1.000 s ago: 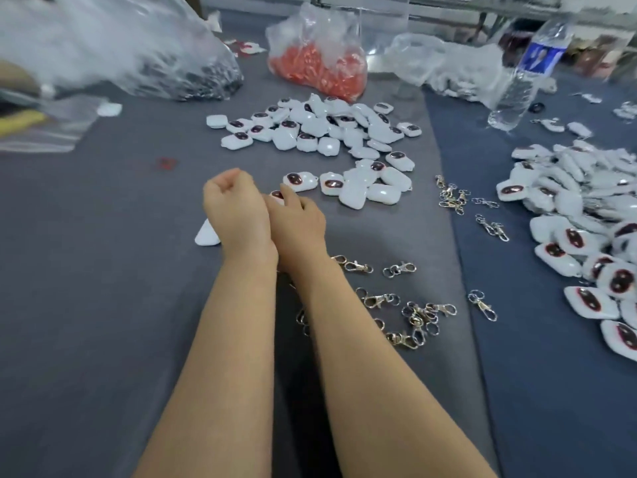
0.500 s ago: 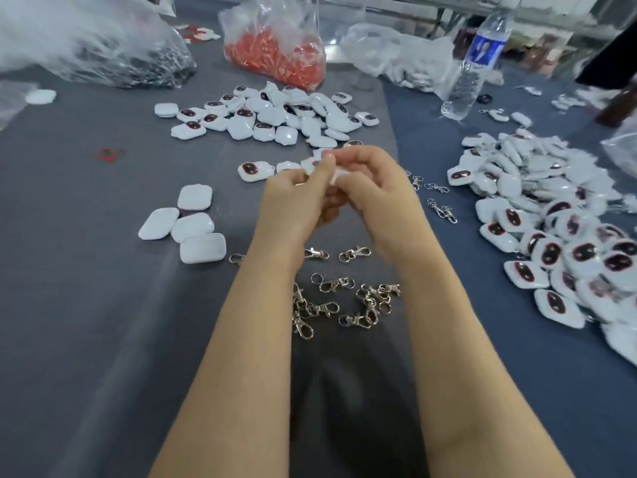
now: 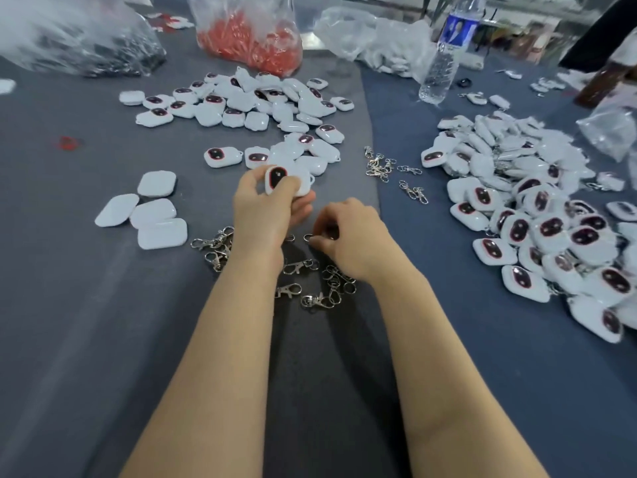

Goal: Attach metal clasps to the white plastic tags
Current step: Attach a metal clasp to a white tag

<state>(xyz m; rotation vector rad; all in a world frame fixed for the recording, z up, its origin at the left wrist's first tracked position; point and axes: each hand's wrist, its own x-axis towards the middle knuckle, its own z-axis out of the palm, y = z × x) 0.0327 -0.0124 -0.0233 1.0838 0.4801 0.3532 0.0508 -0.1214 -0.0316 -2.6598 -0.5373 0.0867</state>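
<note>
A white tag [image 3: 287, 182] with a dark oval face sits raised off the counter [image 3: 86, 322] in the left hand [image 3: 265, 212], thumb on its face and fingers curled behind it, a firm grip. The tag lies crosswise, and its small loop [image 3: 312, 179] sticks out at the right end, away from the palm. Just beside it, lower and nearer the viewer, the right hand [image 3: 348, 236] curls its fingers down onto the counter beside a clasp ring [image 3: 307, 238]. Whether its grip has closed on that clasp cannot be told. More clasps [image 3: 310, 284] lie scattered between the two wrists and under them. The right hand is the nearer one to the clasps, and the loop faces its side, so a clasp would likely travel up and left to meet the loop. Loose tags [image 3: 248, 101] lie beyond the hands, and a larger heap [image 3: 537, 215] lies well apart to the right.
</note>
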